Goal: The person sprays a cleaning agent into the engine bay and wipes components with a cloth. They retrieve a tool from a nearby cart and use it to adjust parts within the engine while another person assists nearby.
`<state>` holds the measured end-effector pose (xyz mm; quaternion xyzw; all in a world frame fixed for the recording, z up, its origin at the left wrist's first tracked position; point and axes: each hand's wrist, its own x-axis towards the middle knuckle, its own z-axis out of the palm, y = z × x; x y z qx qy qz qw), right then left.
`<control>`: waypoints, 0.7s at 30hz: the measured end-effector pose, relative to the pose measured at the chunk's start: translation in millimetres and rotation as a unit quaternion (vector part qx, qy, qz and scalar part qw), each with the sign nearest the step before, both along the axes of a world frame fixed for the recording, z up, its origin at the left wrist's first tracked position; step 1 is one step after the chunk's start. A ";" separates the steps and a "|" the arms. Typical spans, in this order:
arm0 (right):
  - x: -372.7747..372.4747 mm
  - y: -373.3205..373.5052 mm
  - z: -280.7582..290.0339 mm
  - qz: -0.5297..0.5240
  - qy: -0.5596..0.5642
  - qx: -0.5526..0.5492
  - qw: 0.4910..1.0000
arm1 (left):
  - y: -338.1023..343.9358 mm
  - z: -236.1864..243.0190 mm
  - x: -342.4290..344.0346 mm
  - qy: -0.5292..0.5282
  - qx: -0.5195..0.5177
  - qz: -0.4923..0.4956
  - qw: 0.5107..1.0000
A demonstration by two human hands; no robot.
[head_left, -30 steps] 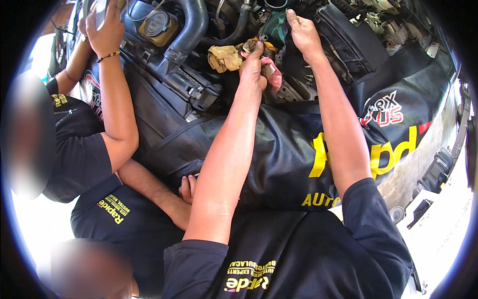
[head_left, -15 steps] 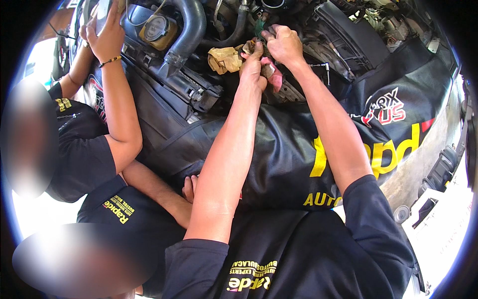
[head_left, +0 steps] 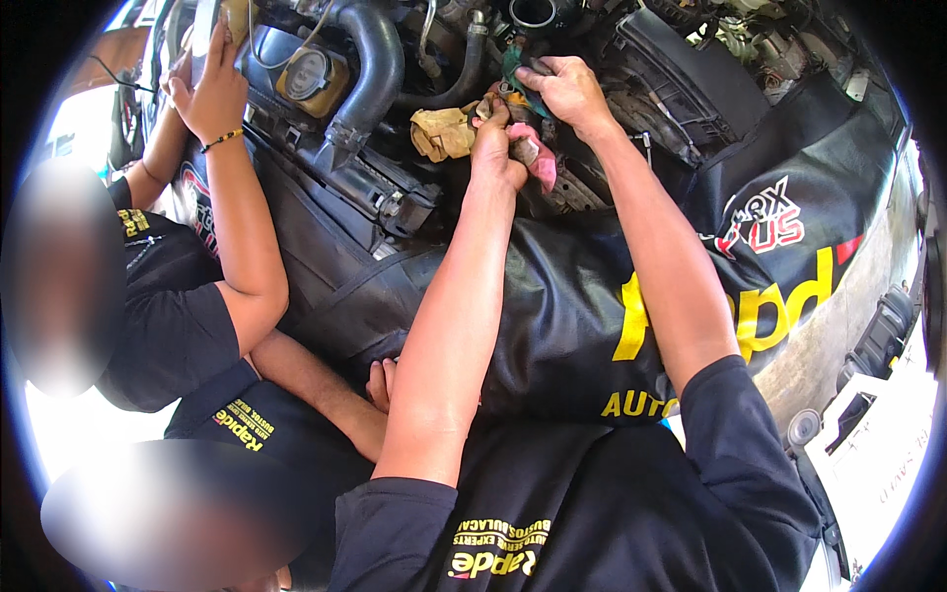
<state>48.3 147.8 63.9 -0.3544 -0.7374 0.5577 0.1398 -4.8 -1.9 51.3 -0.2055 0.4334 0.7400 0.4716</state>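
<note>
My left hand (head_left: 495, 148) is closed round a bunch of crumpled rags or paper in the middle of the engine bay: tan pieces (head_left: 441, 134) stick out to its left and a pink cloth (head_left: 538, 168) hangs at its right. Just above and to the right, my right hand (head_left: 566, 94) has its fingers curled against a dark green cloth-like piece (head_left: 512, 61), close to my left thumb; exactly what its fingertips grip is hard to make out. A dark round opening (head_left: 531, 25) sits above both hands.
A curved black hose (head_left: 380, 69) and capped reservoir (head_left: 308, 71) lie left, a black housing (head_left: 671, 79) right. A black protective cover (head_left: 538, 316) drapes the front. At the left, a co-worker's hands (head_left: 212, 104) are raised; another person's arm (head_left: 326, 395) reaches below them.
My right hand has moved down and left from the upper end of the green piece toward my left hand. My left hand keeps its grip, slightly lower in view.
</note>
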 end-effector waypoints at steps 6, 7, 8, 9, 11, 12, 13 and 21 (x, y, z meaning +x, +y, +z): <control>10.4 49.7 34.6 -0.126 -0.004 0.030 0.992 | -6.0 27.8 4.2 -0.122 0.031 0.029 0.992; 13.5 62.8 47.1 -0.074 -0.012 0.095 0.993 | -5.7 42.4 8.9 -0.073 -0.011 -0.010 0.997; 19.6 74.6 64.2 -0.025 -0.021 0.160 0.987 | -6.0 53.2 9.1 -0.055 -0.045 -0.043 0.997; 25.2 82.8 85.4 0.026 -0.030 0.220 0.975 | -10.0 63.3 8.0 -0.038 -0.081 -0.074 0.993; 35.1 93.5 133.9 0.129 -0.048 0.334 0.932 | -13.9 98.2 17.9 0.014 -0.121 -0.115 0.986; 39.7 67.7 179.7 0.169 -0.106 0.194 0.961 | -15.7 113.4 22.4 0.018 -0.107 -0.099 0.989; 47.3 67.5 187.8 0.226 -0.099 0.238 0.939 | -9.7 127.3 28.8 0.025 -0.088 -0.093 0.991; 116.6 39.9 191.7 0.349 -0.084 0.274 0.892 | -3.6 183.1 88.0 0.015 0.190 -0.072 0.979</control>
